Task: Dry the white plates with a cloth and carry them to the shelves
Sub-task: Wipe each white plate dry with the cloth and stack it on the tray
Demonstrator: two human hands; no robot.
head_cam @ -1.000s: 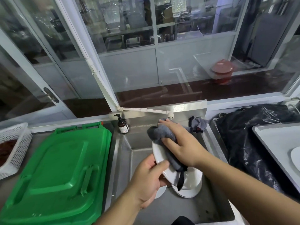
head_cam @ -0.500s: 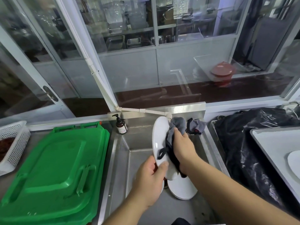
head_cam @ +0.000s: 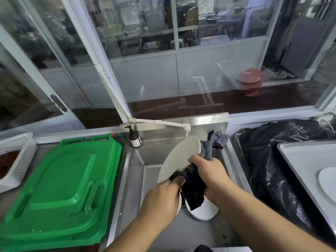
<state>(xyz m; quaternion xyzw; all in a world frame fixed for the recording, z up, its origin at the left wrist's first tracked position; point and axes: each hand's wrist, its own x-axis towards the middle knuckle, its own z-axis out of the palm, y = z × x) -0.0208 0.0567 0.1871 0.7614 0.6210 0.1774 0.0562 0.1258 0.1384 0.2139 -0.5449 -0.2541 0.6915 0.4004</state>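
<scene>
Right now your left hand [head_cam: 161, 195] grips the lower edge of a white plate [head_cam: 179, 157], fingers curled round its rim, and holds it tilted on edge over the sink [head_cam: 138, 171]. The plate is plain, round and matte off-white, with its upper rim just under the tap [head_cam: 187, 129]. Your right hand [head_cam: 211, 175] clutches a dark cloth [head_cam: 193, 193] against the plate's near side; a grey fold of it shows past the far rim, and a black end hangs below your grip. Under your hands more white plates [head_cam: 203, 210] lie in the sink. A brown pump bottle [head_cam: 135, 138] stands at the sink's back left corner, and a green lid [head_cam: 60, 186] lies on the worktop to the left.
</scene>
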